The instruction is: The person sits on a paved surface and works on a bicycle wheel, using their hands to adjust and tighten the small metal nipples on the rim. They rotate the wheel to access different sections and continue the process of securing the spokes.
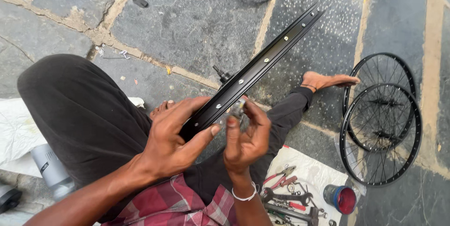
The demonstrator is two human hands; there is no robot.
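Over the lap, the left hand (171,137) clamps its fingers on the black rim (255,69), likely stiff and light; right hand (246,137) pinches a small, probably slippery metal nipple (238,107) at three o'clock.

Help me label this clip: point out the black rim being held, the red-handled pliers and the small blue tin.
black rim (262,62), head view, on its inner face between spoke holes
red-handled pliers (280,178), head view, on the handles
small blue tin (341,199), head view, on its red inside
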